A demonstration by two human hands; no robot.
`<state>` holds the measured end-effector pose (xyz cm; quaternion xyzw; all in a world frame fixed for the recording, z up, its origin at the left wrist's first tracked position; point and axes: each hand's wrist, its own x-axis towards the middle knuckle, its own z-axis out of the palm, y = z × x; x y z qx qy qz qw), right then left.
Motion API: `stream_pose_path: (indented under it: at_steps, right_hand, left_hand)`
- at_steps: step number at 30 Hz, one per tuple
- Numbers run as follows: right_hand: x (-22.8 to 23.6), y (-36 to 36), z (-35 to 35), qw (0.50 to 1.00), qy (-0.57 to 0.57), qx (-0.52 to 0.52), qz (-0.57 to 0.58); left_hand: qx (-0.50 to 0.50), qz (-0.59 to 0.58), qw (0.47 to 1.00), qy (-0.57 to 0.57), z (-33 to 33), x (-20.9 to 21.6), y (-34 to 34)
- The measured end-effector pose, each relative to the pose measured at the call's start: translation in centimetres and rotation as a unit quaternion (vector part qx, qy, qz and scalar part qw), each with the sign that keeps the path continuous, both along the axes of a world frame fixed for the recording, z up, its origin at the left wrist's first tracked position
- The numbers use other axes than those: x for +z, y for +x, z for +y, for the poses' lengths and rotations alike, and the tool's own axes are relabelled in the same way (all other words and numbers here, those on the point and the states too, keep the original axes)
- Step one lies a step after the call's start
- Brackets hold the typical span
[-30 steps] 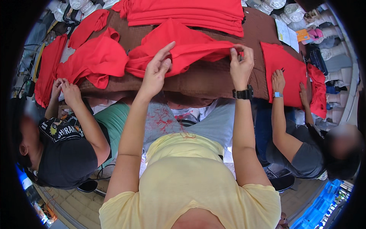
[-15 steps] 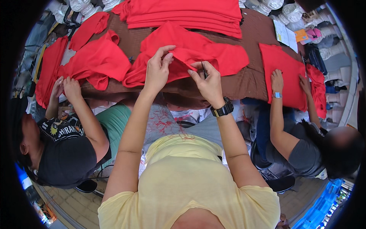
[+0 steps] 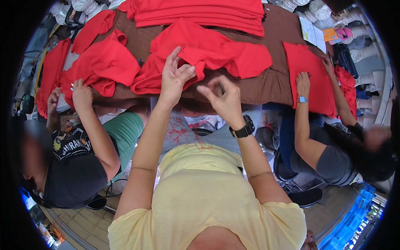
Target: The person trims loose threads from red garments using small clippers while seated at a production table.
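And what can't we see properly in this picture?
Head view, right grip: partly blurred, so the dark thing in it cannot be named.
Head view, red cloth: part hidden behind the left grip.
Head view, red stack: far side cut off by the top edge.

Here's the left hand (image 3: 175, 81), index finger raised, thumb right by the near edge of a rumpled bright-red cloth (image 3: 216, 46) on the brown-covered worktop (image 3: 277, 46). The right hand (image 3: 223, 96) curls just below, around a small dark item (image 3: 222, 89) (too blurred to name!). Beyond lies a stack of folded red fabric (image 3: 200, 16); at right, a grey-sleeved co-worker (image 3: 331, 164) presses a flat red piece (image 3: 318, 85).
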<state>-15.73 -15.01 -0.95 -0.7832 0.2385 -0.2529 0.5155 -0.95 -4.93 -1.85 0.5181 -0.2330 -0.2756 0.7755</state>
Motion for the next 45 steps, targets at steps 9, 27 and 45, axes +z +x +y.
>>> stream_pose_path:
  at_steps: [9, 27, 45]
  right_hand:
    - [-0.7, 2.7, 1.5, 0.986, -0.107, -0.069, -0.108]
    - [-2.4, 2.0, -2.7, 0.933, 0.332, 0.079, -0.113]
    - [-3.8, 0.7, -4.2, 0.947, 0.31, 0.085, -0.018]
  left_hand:
    - [0.002, -0.016, 1.0, -0.024, 0.0, 1.9, -1.2]
    - [0.114, -0.523, 0.809, 0.242, -0.1, 2.3, 4.1]
    - [-0.009, -0.43, 0.886, 0.176, -1.8, 0.5, 0.1]
